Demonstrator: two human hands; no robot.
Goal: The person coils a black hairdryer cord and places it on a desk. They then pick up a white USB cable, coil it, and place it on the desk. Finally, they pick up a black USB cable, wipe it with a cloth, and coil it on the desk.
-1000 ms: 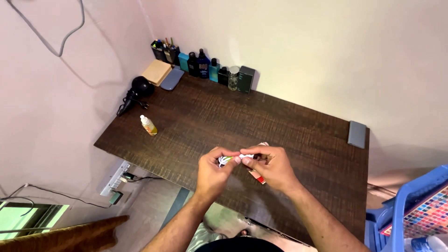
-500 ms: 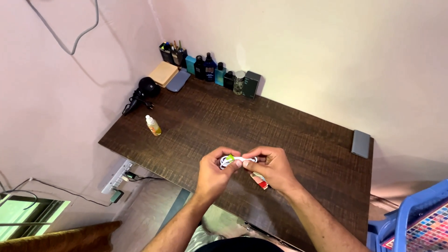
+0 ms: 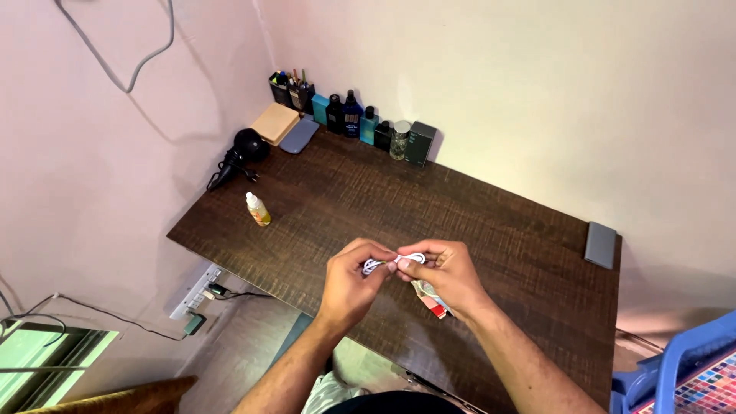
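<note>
Both hands work a small coiled white cable [image 3: 392,262] above the dark wooden desk [image 3: 491,230]. The left hand [image 3: 349,282] pinches the coil end between thumb and fingers; the right hand [image 3: 448,274] pinches the other end, apparently with a red-and-white packet [image 3: 434,305] under its palm. Winding seems underway; next calls for a steady grip.

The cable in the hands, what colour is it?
White. The cable shows in the head view, pinched between the left hand and right hand.
</note>
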